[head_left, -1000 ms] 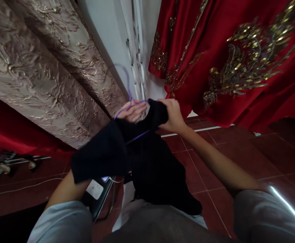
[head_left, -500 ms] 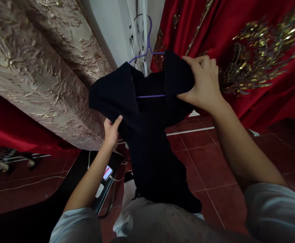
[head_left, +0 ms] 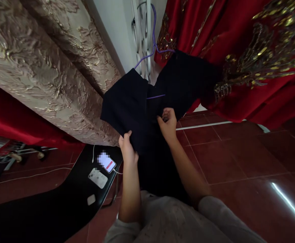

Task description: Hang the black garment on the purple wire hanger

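Note:
A black garment (head_left: pixel 137 101) hangs on a purple wire hanger (head_left: pixel 153 40), whose hook goes up out of view by a white grille on the wall. My left hand (head_left: pixel 127 146) pinches the garment's lower left part, fingers closed on the cloth. Closed on the fabric near the garment's middle is my right hand (head_left: pixel 167 123), just under the hanger's bottom bar. The cloth falls down between my forearms.
A beige embossed fabric (head_left: pixel 48 67) hangs at the left and a red gown with gold sequins (head_left: pixel 251 57) at the right. On a black table (head_left: pixel 48 209) at the lower left lie two phones (head_left: pixel 106 162) with cables. The floor is dark red tile (head_left: pixel 238 158).
The hanger with the garment has gone up and now hangs high by the wall. My right hand came off the garment's right shoulder down to its middle; my left hand moved right along the lower edge.

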The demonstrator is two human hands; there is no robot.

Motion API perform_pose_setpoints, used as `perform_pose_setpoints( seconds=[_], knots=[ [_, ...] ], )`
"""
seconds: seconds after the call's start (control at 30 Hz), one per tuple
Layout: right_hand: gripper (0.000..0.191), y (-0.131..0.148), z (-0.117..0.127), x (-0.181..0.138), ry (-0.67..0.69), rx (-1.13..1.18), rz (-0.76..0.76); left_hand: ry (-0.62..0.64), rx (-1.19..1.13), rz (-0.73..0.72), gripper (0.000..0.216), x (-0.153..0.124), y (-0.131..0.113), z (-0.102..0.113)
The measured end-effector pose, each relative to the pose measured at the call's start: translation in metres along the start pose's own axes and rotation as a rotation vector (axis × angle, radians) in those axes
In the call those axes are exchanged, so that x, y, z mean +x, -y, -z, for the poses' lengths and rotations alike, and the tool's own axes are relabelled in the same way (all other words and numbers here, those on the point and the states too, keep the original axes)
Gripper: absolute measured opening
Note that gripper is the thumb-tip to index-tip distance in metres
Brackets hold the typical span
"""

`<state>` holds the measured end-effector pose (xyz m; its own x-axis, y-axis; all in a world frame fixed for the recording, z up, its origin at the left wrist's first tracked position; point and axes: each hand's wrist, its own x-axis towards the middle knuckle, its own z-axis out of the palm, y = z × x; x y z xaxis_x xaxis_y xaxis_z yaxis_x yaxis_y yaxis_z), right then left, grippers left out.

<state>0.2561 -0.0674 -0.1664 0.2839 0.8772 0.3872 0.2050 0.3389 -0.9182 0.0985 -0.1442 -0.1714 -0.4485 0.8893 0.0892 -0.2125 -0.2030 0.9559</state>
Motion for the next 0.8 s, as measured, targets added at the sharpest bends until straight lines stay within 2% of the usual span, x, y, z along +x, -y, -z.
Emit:
perform_pose_setpoints(
  seconds=[0.07, 0.13, 0.2, 0.23, 0.33, 0.4, 0.5, 0.57, 0.8],
  knots=[
    [0.023, -0.009, 0.004, -0.021, 0.051, 0.120, -0.203, -0.121, -0.012, -0.120, 0.029, -0.004, -0.003, -0.005],
    [0.023, -0.008, 0.013, -0.040, 0.079, 0.191, -0.382, -0.201, 0.059, -0.304, 0.047, -0.007, -0.002, -0.008],
    [0.026, -0.001, 0.021, -0.053, 0.135, 0.214, -0.505, -0.188, 0.176, -0.420, 0.055, -0.009, 0.002, -0.011],
    [0.028, 0.005, 0.024, -0.058, 0.185, 0.217, -0.531, -0.116, 0.223, -0.427, 0.051, -0.011, 0.005, -0.013],
    [0.031, 0.022, 0.026, -0.061, 0.302, 0.233, -0.484, 0.291, 0.251, -0.304, 0.033, -0.021, 0.012, -0.021],
    [0.036, 0.030, 0.025, -0.061, 0.276, 0.231, -0.420, 0.459, 0.232, -0.234, 0.031, -0.029, 0.014, -0.027],
    [0.048, 0.037, 0.026, -0.061, 0.207, 0.220, -0.360, 0.451, 0.262, -0.248, 0.028, -0.036, 0.015, -0.033],
    [0.050, 0.037, 0.027, -0.063, 0.227, 0.241, -0.352, 0.421, 0.279, -0.269, 0.022, -0.036, 0.015, -0.034],
    [0.036, 0.032, 0.027, -0.069, 0.325, 0.281, -0.318, 0.321, 0.326, -0.426, 0.009, -0.029, 0.006, -0.032]
  ],
)
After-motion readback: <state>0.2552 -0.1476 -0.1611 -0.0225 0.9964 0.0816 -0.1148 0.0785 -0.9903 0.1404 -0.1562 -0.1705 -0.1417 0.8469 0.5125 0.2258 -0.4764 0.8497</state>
